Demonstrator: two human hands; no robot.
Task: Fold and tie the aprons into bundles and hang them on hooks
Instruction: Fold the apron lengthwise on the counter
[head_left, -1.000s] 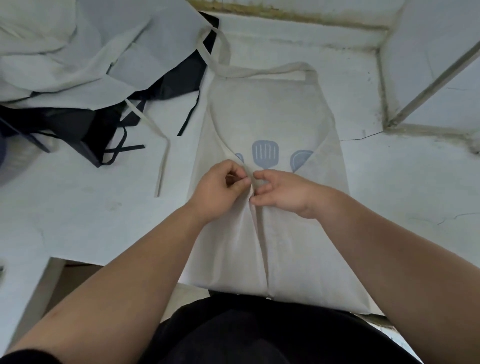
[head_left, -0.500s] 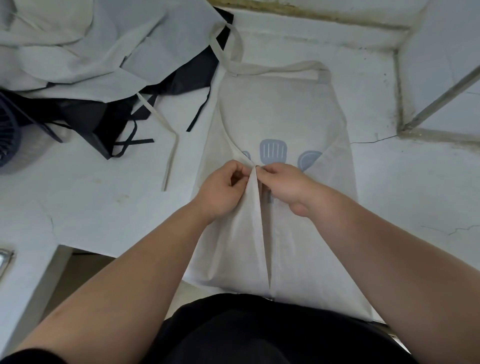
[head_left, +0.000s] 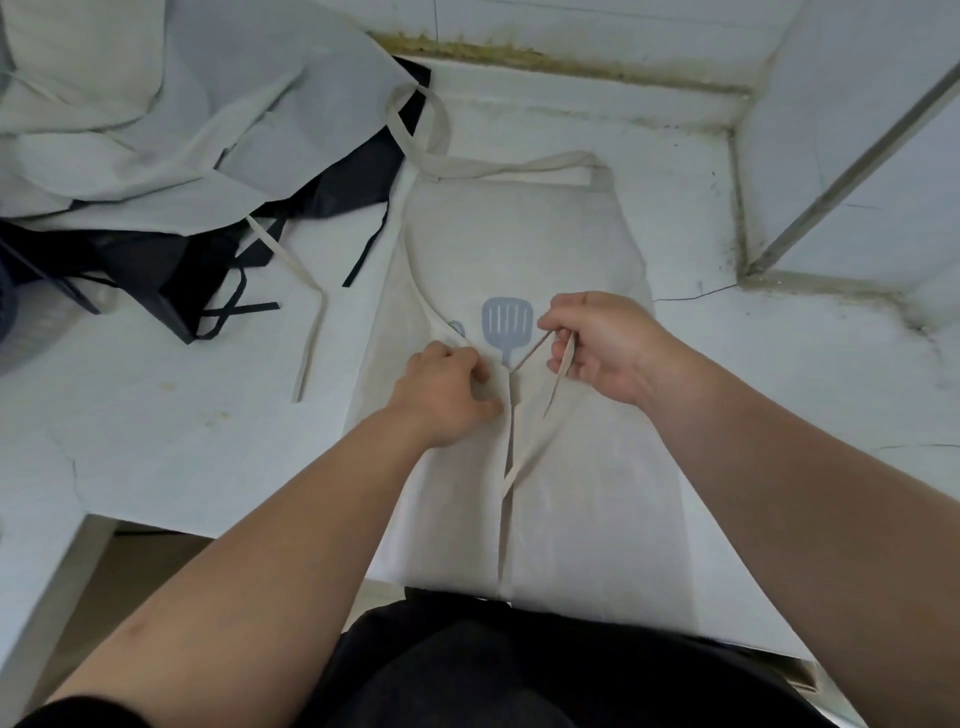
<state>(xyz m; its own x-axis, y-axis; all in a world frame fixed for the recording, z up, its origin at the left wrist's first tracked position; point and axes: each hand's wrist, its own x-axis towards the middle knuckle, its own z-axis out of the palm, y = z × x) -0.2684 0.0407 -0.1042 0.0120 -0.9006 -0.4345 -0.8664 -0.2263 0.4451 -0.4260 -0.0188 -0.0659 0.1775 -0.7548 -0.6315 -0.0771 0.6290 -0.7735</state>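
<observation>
pale aprons (head_left: 156, 119): big rumpled heap at the far left back of the counter, white-ish cloth all over the place
black aprons (head_left: 156, 270): poking out from under that heap, thin black ties trailing toward the middle
loose strap (head_left: 314, 332): cream coloured, runs out of the heap and lies flat on the counter, well apart from both hands
counter (head_left: 182, 426): white and a bit stained, everything sits on it
left hand (head_left: 447, 400): knuckles up, fingers (head_left: 467, 364) curled in tight with the tips down on the apron's centre fold, thumb tucked beside it. Looks like it's got a pinch of the cloth
cream apron (head_left: 519, 234): the one being worked on. Laid flat in the middle of the counter, bib end away from the person, both sides folded in so they meet down the middle, bottom edge hanging off the near side
neck loop (head_left: 519, 169): lies across the top of the bib, curling off to the left onto the heap
spatula print (head_left: 506, 325): blue-grey slotted spatula on the bib, between the two hands. Another print to its left is mostly covered by the fold
tie strap (head_left: 531, 347): comes up taut from the centre fold into the right hand, free end dangling back down from it
right hand (head_left: 613, 348): lifted just off the cloth, fingers (head_left: 558, 358) curled round the tie strap, pinching it
metal bar (head_left: 857, 140): slants up the wall on the far right
</observation>
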